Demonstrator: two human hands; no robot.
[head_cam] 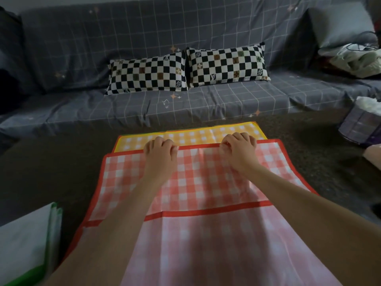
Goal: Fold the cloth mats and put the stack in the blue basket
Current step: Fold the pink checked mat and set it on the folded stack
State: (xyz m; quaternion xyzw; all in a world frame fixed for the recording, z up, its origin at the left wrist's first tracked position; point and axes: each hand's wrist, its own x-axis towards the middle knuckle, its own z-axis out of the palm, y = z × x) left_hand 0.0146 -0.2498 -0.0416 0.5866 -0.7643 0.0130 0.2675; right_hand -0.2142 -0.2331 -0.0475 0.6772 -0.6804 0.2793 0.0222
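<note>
1. Red-checked mat (195,182) spread flat on the dark carpet (51,162), running from the bottom of the view up to 12 o'clock, with a paler layer of the same mat lying over its near half.
2. Left hand (158,151) curled over the far red border at about 11 o'clock, fingers bent down onto the edge, pinching it.
3. Right hand (239,151) curled the same way on that border at about 1 o'clock, gripping the edge.
4. Yellow-checked mat (185,137) just beyond both hands at 12 o'clock, partly tucked under the red one.
5. White and green folded mat (26,244) at 8 o'clock, apart from the left forearm.
6. Grey grid-patterned sofa (185,104) further off at 12 o'clock, carrying two checkered pillows (185,71).
</note>
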